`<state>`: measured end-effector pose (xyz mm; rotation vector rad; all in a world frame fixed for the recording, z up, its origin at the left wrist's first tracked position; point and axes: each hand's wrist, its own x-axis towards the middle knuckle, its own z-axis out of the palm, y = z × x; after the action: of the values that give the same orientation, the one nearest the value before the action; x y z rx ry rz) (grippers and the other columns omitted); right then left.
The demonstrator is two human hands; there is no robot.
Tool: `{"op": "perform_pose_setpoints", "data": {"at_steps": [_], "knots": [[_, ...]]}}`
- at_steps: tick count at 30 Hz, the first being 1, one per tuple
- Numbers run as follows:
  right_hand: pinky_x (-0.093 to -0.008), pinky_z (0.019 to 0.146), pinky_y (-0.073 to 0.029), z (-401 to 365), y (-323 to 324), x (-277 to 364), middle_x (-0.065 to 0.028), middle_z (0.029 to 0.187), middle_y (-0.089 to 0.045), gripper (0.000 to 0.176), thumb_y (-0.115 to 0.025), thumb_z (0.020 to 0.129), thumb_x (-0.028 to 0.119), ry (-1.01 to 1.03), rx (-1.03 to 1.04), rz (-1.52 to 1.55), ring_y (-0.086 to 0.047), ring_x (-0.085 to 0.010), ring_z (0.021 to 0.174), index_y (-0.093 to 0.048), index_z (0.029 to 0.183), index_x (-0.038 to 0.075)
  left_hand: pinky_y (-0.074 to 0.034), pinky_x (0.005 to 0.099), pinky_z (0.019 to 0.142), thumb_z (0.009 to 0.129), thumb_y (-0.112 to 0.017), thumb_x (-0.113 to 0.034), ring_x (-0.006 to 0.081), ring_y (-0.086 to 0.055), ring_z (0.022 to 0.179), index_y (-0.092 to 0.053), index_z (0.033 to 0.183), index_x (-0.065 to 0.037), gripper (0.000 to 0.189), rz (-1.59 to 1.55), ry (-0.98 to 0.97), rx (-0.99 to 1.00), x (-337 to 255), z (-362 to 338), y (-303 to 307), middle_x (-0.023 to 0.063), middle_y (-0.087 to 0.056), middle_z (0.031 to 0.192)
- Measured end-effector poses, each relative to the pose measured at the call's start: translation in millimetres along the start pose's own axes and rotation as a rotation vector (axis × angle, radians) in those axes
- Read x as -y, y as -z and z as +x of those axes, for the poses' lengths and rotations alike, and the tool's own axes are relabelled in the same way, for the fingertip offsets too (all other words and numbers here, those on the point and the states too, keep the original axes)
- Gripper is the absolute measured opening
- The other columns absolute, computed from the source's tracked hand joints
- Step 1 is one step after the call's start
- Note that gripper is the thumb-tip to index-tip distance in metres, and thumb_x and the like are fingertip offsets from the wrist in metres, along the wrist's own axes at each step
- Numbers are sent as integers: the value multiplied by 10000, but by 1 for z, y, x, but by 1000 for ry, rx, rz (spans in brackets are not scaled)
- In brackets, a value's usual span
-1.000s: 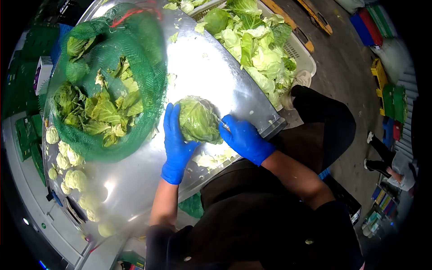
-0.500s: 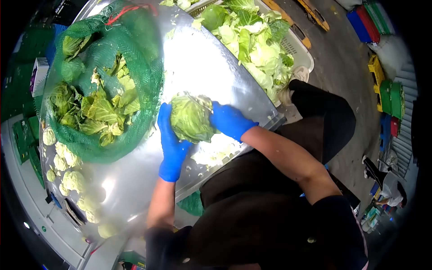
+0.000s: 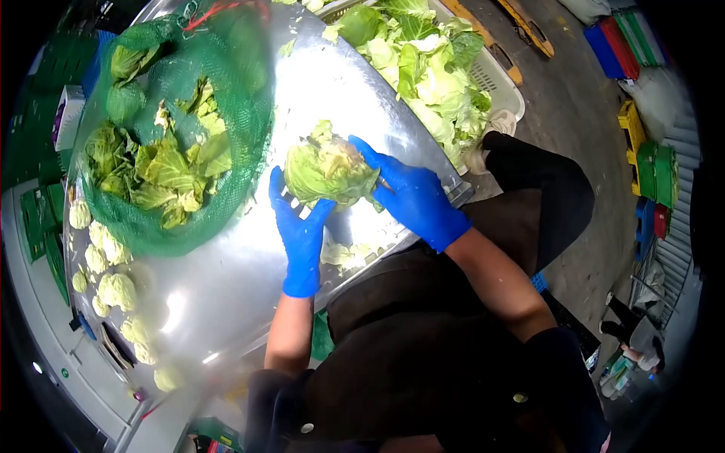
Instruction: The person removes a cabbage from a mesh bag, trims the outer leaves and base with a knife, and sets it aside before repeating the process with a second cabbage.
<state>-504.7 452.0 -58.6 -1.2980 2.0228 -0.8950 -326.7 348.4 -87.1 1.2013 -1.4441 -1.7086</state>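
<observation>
A green cabbage [image 3: 321, 177] with ragged outer leaves and a brownish patch is held just over the metal table [image 3: 226, 298]. My left hand [image 3: 300, 238], in a blue glove, grips it from the left and below, thumb apart from the fingers. From the right, my blue-gloved right hand [image 3: 415, 195] has its fingers and thumb around the cabbage's edge. Pale leaf scraps [image 3: 351, 255] lie beneath, near the table's front edge. To the left, a green mesh bag [image 3: 245, 98] with several cabbages and loose leaves lies on the table.
Several small trimmed pale cabbage pieces [image 3: 117, 291] line the table's left edge. A light-coloured crate [image 3: 507, 92] heaped with cabbage leaves [image 3: 427, 68] stands beyond the far-right edge. Coloured crates [image 3: 657, 170] are stacked along the right, and another person [image 3: 642, 336] is in the background there.
The cabbage has been turned, bringing a brownish, ragged side into view. My right hand has shifted slightly right, with its fingers more spread; my left thumb and fingers have moved apart.
</observation>
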Motion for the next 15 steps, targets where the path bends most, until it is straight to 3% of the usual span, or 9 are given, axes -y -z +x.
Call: {"op": "perform_pose_setpoints", "data": {"at_steps": [4, 6, 7, 8, 9, 11, 12, 14, 15], "knots": [[-387, 748, -570, 5, 5, 4, -115, 1272, -625, 672, -564, 871, 138, 90, -3, -3, -697, -314, 847, -370, 1501, 265, -388, 418, 1081, 789, -735, -12, 241, -445, 1302, -300, 1499, -60, 834, 15, -84, -116, 8, 9, 9, 134, -418, 1445], [-386, 670, -568, 1, -3, 11, -124, 1244, -637, 648, -563, 874, 133, 112, -33, -68, -692, -314, 786, -397, 1490, 247, -416, 407, 1054, 894, -659, -191, 250, -510, 1240, -340, 1481, -73, 678, -488, 152, -270, 1, 17, 31, 128, -462, 1411], [-395, 702, -563, -1, -4, 15, -129, 1256, -628, 650, -584, 882, 134, 60, 4, -88, -684, -326, 842, -391, 1492, 250, -421, 406, 1050, 925, -623, -261, 257, -523, 1228, -343, 1480, -80, 647, -745, 269, -293, -4, 23, 47, 127, -460, 1416], [-404, 735, -558, -2, -4, 20, -133, 1268, -619, 652, -604, 891, 135, 13, 41, -110, -676, -339, 898, -384, 1494, 254, -426, 431, 1044, 959, -531, -379, 287, -532, 1222, -323, 1489, -91, 638, -520, 187, -340, 4, 13, 39, 130, -449, 1435], [-412, 767, -553, 0, -3, 23, -137, 1280, -610, 656, -625, 900, 136, -30, 76, -137, -668, -352, 955, -377, 1496, 257, -418, 444, 1047, 924, -609, -269, 302, -458, 1300, -281, 1512, -99, 694, -358, 72, -364, 18, 4, 35, 145, -366, 1502], [-419, 740, -554, -2, -7, 23, -136, 1286, -605, 633, -617, 903, 137, 9, 36, -141, -667, -359, 929, -396, 1487, 240, -393, 456, 1068, 851, -690, -120, 310, -343, 1382, -228, 1534, -102, 825, -67, 55, -290, -3, -9, 2, 153, -276, 1543], [-420, 736, -554, -4, -10, 22, -135, 1287, -605, 630, -617, 904, 138, 21, 20, -135, -667, -361, 924, -399, 1486, 237, -358, 451, 1095, 771, -733, 12, 302, -248, 1425, -190, 1544, -98, 951, -147, 83, -273, -5, -7, -7, 165, -229, 1556], [-406, 709, -554, 0, -7, 24, -147, 1243, -627, 625, -625, 904, 143, 43, 40, -220, -693, -314, 868, -408, 1484, 229, -332, 411, 1118, 775, -741, 2, 293, -323, 1382, -170, 1538, -63, 955, -108, 3, -264, 11, 3, -15, 176, -259, 1530], [-397, 722, -553, 3, 0, 26, -156, 1228, -633, 632, -629, 903, 144, -100, 117, -164, -695, -304, 870, -403, 1488, 228, -333, 391, 1117, 778, -744, -4, 289, -351, 1362, -171, 1534, -48, 950, -99, -26, -244, 18, 7, -15, 177, -276, 1520]]}}
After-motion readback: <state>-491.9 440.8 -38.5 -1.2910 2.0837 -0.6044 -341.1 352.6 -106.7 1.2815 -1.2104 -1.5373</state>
